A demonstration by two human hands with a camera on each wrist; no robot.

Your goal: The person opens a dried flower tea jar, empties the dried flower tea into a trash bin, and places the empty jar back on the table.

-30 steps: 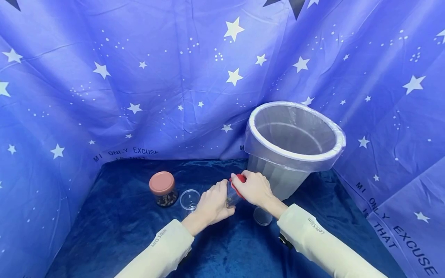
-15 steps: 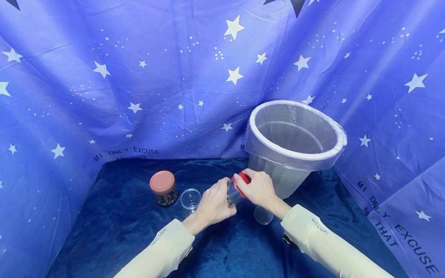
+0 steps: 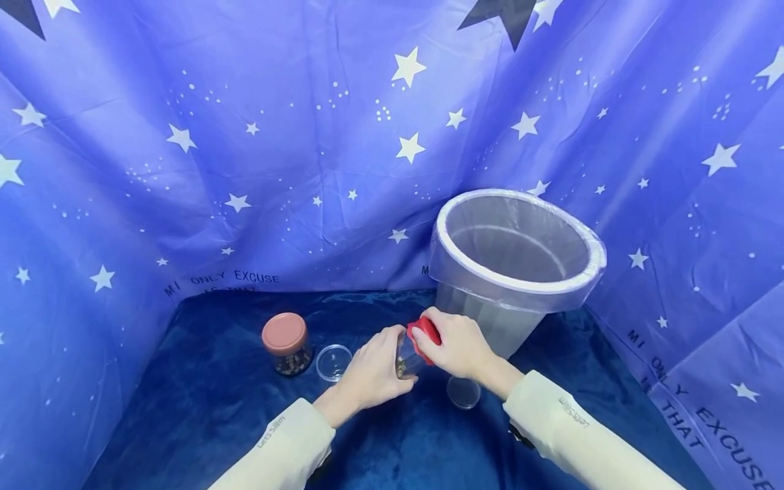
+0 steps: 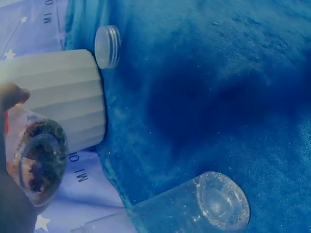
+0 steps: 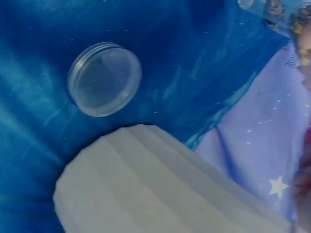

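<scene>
Two bare hands meet in front of me at the centre of the head view, both busy with one small clear jar [image 3: 401, 363]. The jar is held tilted above the worktop [image 3: 245, 435], which is covered in dark blue velvety cloth; its red lid [image 3: 431, 331] points up and to the right. I can make out small mottled pieces inside.

The left hand [image 3: 371, 373] is curved around the jar's body, fingers on the far side and thumb on the near side, parted only by the jar between them. In the left wrist view I see the jar's round base and dark, mixed contents. The right hand [image 3: 457, 345] grips the red lid, its thumb laid across the top and its fingers bent over the far edge; its own wrist camera shows me too little of it to add more.

Left of the left hand is a clear container [image 3: 334, 363], partly hidden by that hand. Farther left stands a second jar, dark bits inside, with a pink lid [image 3: 284, 333]. Below the right wrist lies a clear round disc [image 3: 463, 393], near the foot of a pale bin [image 3: 503, 327] lined with clear plastic. Star-printed blue-violet curtains [image 3: 294, 156] hang behind.
</scene>
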